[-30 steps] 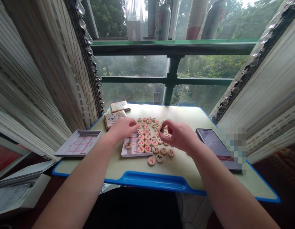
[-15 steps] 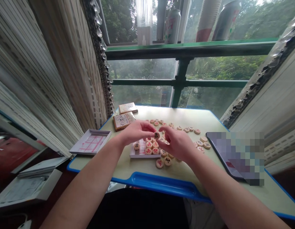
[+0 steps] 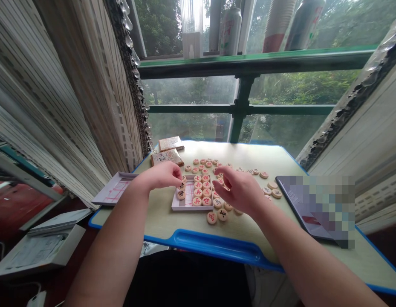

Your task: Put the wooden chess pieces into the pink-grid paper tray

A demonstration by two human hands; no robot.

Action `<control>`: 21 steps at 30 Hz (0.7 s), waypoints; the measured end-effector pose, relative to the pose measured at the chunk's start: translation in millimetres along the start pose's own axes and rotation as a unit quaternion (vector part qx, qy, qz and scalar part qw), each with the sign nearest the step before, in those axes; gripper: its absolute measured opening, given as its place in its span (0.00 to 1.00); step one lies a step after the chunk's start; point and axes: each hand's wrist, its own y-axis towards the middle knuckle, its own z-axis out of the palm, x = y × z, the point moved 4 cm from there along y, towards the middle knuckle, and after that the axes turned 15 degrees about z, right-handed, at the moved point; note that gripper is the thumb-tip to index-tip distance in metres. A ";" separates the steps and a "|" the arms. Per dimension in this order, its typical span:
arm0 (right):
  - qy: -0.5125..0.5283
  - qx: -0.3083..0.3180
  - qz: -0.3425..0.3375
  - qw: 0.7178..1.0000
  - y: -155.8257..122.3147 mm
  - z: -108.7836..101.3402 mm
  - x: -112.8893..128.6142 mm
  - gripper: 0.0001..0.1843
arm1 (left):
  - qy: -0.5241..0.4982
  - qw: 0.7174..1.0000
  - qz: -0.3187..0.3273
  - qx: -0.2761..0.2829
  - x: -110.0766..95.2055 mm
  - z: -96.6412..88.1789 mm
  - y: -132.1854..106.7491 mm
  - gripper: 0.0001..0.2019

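Observation:
My left hand point(image 3: 166, 175) is at the left side of a shallow white box point(image 3: 193, 209), its fingertips pinched on a round wooden Chinese chess piece point(image 3: 182, 186) with a black character. Just below it lies another black-marked piece point(image 3: 181, 195) in the same column. Two columns of red-marked pieces point(image 3: 198, 193) fill the right part of the box, face up. My right hand point(image 3: 238, 187) hovers over loose pieces right of the box, thumb and fingers apart, holding nothing. Some pieces beneath it are hidden.
Loose chess pieces point(image 3: 209, 164) spread behind and right of the box. The box lid point(image 3: 113, 189) lies at the table's left edge, partly behind my left arm. Two small boxes point(image 3: 167, 156) sit at the back left. A tablet-like device point(image 3: 300, 213), partly pixelated, lies right.
My left hand has moved left, taking the black-marked piece from between my hands to the box's left column. My right hand stays over the loose pieces, its fingers spread wider.

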 end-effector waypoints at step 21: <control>-0.036 0.015 -0.038 0.999 -1.8 5.0 5.5 0.12 | 0.048 0.989 0.069 0.121 -18.5 10.7 -8.0 0.17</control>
